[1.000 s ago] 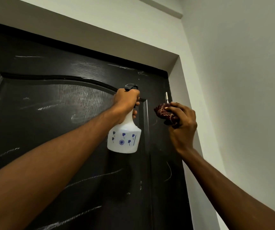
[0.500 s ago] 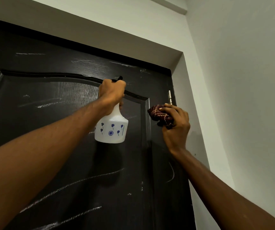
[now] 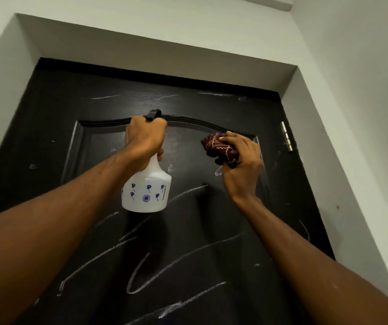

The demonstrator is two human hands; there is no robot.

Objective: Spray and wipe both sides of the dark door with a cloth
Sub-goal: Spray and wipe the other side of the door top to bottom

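**A:** From the head camera, why is the spray bottle (image 3: 146, 191) up so high?

**B:** The left hand (image 3: 145, 139) is wrapped round its neck. The nozzle (image 3: 153, 114) is aimed at the dark door (image 3: 47, 137), at twelve o'clock of the raised panel (image 3: 99, 172). I judge it is lined up to wet the top first, so runoff passes over the pale scrawls (image 3: 176, 261) at six o'clock.

**A:** And the cloth (image 3: 220, 148)?

**B:** It is bunched in the right hand (image 3: 242, 165), fingers clenched round it, at three o'clock of the bottle, near the panel's upper corner. Whether it touches the door I cannot tell. I'd say it is held ready to wipe once the spray lands.

**A:** The surface?

**B:** Dark, glossy and wood-grained, with those scrawls right across it. This side is not yet clean, and the far side is out of view.

**A:** The room?

**B:** Pale walls (image 3: 352, 78), a recessed frame (image 3: 141, 50), and a brass hinge (image 3: 286, 139) at three o'clock of the cloth.
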